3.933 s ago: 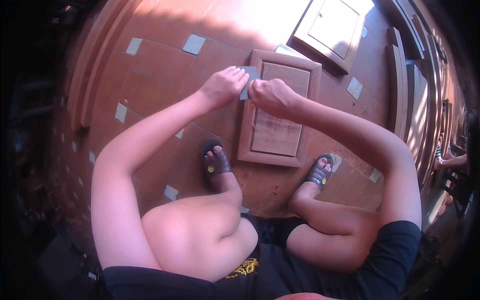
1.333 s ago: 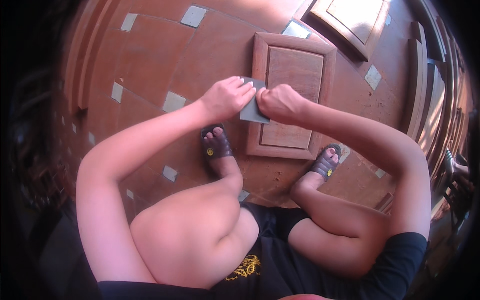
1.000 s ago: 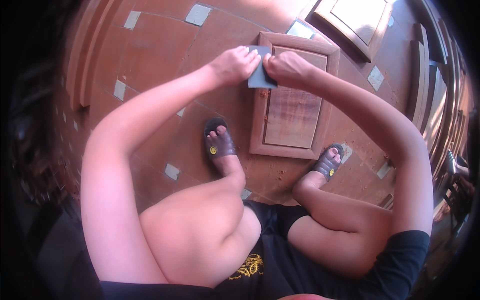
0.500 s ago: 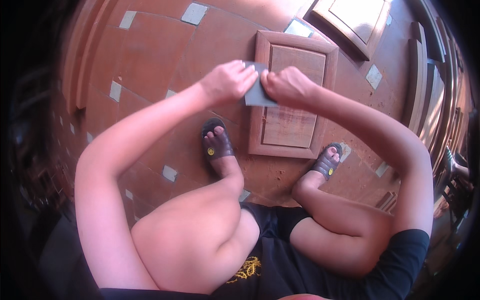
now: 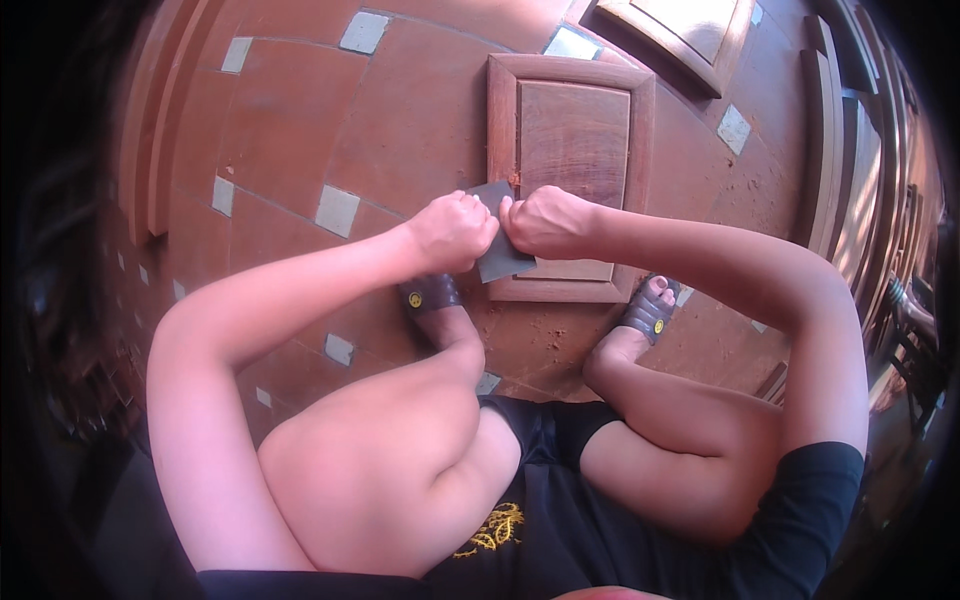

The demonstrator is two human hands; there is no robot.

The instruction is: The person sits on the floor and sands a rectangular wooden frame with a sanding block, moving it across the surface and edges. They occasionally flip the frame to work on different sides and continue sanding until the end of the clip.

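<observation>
A dark grey sheet of sandpaper [image 5: 503,262] is stretched between my two closed hands. My left hand [image 5: 455,231] grips its left side with the fingers curled in. On the other side my right hand [image 5: 550,222] pinches the sheet, thumb toward the left hand. Beneath and beyond the hands, a framed wooden door panel [image 5: 575,130] lies on the tiled floor between my feet. The hands and sheet hide part of its lower left. Reddish wood dust sits on the panel near the sheet's upper edge.
Another framed panel [image 5: 690,40] lies farther off at the upper right. Long boards [image 5: 820,150] are stacked along the right, and more wooden lengths [image 5: 160,130] stand at the left. Sawdust is scattered on the tiles [image 5: 560,340]. My sandalled feet [image 5: 650,312] flank the near panel.
Both hands have come nearer to me with the sandpaper, which is now tilted differently. The view has shifted slightly, and more of the near panel's face shows.
</observation>
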